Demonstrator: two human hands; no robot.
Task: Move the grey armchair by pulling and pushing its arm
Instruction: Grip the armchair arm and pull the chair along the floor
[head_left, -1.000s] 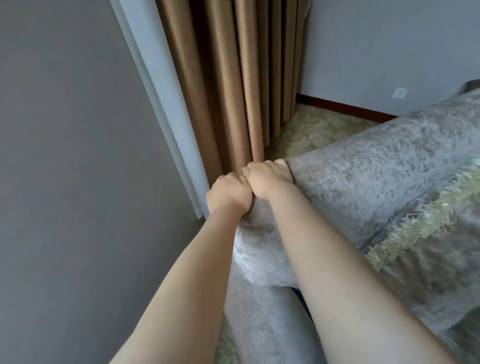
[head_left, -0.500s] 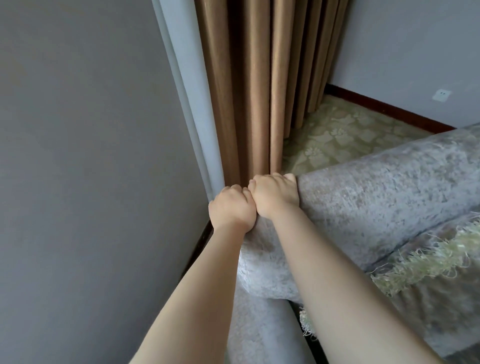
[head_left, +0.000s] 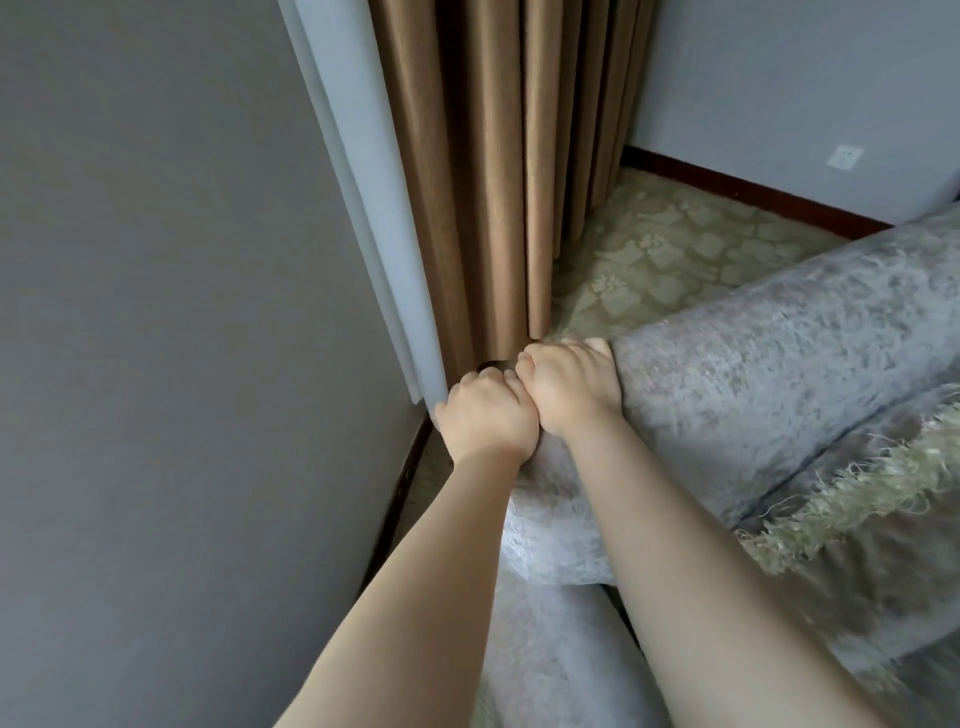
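Observation:
The grey armchair's rolled, velvety arm (head_left: 779, 374) runs from the middle of the view up to the right edge. My left hand (head_left: 485, 415) and my right hand (head_left: 569, 384) sit side by side on its near end, fingers curled over the far side and gripping it. The fingertips are hidden behind the arm. A fringed greenish throw (head_left: 857, 499) lies over the seat to the right. The chair's lower front (head_left: 545, 665) shows between my forearms.
A grey wall (head_left: 182, 364) stands close on the left, with a pale frame edge (head_left: 374, 234) and brown curtains (head_left: 493, 182) right behind my hands. Patterned floor (head_left: 675, 249) lies beyond the arm, with a dark skirting board and a wall socket (head_left: 844, 157) at the back right.
The view has swung so the curtain, wall corner and floor now sit further right and more floor shows beyond the arm. Both hands keep the same grip on the arm's end.

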